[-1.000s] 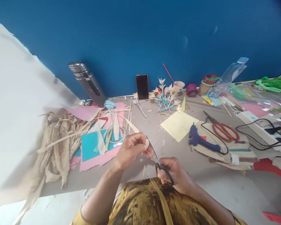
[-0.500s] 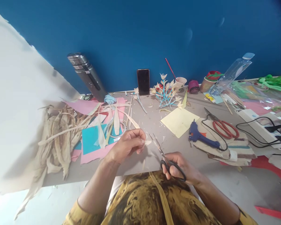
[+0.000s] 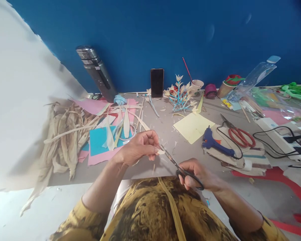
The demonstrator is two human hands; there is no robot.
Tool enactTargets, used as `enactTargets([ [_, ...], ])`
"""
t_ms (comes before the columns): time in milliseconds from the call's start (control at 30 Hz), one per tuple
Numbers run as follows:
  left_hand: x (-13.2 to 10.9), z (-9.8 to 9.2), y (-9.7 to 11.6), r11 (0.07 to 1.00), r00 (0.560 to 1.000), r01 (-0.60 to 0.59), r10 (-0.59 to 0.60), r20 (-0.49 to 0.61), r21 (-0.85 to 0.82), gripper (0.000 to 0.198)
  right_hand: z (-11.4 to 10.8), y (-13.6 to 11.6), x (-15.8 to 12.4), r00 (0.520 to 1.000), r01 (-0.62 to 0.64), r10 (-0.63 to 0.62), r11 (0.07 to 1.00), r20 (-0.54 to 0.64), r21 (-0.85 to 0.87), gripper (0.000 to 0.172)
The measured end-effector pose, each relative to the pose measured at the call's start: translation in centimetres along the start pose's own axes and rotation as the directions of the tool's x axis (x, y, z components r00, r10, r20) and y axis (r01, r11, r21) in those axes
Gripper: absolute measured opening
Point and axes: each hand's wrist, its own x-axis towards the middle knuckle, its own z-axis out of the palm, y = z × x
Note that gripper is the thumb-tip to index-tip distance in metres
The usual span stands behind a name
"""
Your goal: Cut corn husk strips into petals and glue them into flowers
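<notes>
Between the thumb and fingers of my left hand (image 3: 143, 147) is pinched a small cream piece of dried husk (image 3: 161, 152). My right hand (image 3: 194, 174) is wrapped round the black handles of a pair of scissors (image 3: 174, 162). Their blades look nearly closed, and the tips reach the husk piece at my left fingertips; whether they cut into it I cannot tell. Beyond my hands stands a cluster of small cream flowers on blue stems (image 3: 179, 97). A single flower stem (image 3: 153, 106) lies to its left.
Dried husks (image 3: 65, 140) heap at the left, beside blue paper (image 3: 99, 142) and a leaning flask (image 3: 97, 75). A phone (image 3: 157, 83) stands against the wall. Yellow paper (image 3: 193, 127), a blue glue gun (image 3: 217, 144), red-handled pliers (image 3: 240, 135) and a power strip (image 3: 273, 134) lie right.
The scissors' blades have come together and their tips have met the husk piece in my left hand. The whole view has shifted slightly.
</notes>
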Motion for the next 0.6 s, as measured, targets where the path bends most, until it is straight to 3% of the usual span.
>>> enactTargets([
  [367, -0.6, 0.5, 0.8, 0.968, 0.995, -0.092, 0.1, -0.022, 0.231, 0.018, -0.3, 0.2, 0.0, 0.999, -0.036, 0.037, 0.998, 0.01, -0.058, 0.051],
  [600, -1.1, 0.7, 1.2, 0.918, 0.991, -0.103, 0.128, -0.04, 0.383, 0.015, -0.3, -0.2, -0.1, 0.996, -0.052, 0.055, 0.998, 0.076, -0.04, 0.058],
])
